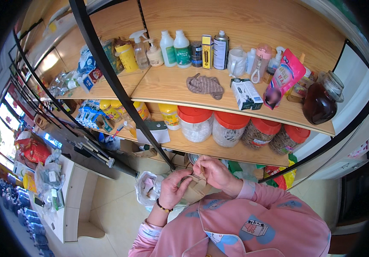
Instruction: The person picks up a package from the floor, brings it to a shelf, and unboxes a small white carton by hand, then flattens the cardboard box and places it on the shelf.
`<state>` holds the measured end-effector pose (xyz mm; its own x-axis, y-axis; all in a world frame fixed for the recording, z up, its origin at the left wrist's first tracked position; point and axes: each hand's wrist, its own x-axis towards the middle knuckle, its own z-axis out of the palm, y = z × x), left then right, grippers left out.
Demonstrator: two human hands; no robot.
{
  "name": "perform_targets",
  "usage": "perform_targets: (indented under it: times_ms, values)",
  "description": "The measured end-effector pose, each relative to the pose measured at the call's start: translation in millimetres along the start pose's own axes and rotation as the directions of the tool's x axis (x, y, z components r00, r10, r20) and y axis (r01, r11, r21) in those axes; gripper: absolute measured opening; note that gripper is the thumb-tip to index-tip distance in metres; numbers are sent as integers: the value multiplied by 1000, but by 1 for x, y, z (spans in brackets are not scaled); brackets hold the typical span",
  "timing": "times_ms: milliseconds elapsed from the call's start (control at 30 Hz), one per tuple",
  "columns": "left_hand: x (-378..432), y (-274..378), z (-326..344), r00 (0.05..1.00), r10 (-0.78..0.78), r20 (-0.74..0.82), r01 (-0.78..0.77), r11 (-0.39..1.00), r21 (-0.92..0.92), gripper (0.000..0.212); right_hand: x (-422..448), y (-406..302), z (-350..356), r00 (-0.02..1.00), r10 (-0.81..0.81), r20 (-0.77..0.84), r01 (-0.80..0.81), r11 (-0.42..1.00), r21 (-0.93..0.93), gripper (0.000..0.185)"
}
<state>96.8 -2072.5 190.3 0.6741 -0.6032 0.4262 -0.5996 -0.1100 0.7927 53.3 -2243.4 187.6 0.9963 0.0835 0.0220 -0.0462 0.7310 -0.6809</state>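
Observation:
Close in front of my chest, both hands are on a crumpled brown paper item (198,191), perhaps a bag or packet. My left hand (174,188), with a dark bead bracelet (164,206) at the wrist, pinches its upper left edge between thumb and fingers. On the other side, my right hand (216,172) has its fingertips together on a narrow brown strip at the top edge. Whether that strip is part of the same item, I cannot tell. The lower end of the paper is partly hidden by my pink sleeve and chest.
A wooden shelf (171,86) holds bottles, a spray can (221,49), a striped cloth (205,86) and a dark glass jar (322,98). Below stand red-lidded plastic jars (195,123). A lined waste bin (147,189) is beside my left hand. A black metal post (114,77) rises at left.

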Motion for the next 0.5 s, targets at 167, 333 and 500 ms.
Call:
perform_targets:
  times_ms: [167,333,500]
  values:
    - [10,-4,-6,963,270,-8,-262,943,204,18,7,8,-18,998,60,30,-67,929,364,15]
    - [5,-6,-8,953,299,53,-304,944,128,16,8,5,-28,989,64,-130,13,854,520,16]
    - [7,-6,-8,972,166,164,-167,986,-10,27,12,7,-23,988,60,-142,19,864,503,16]
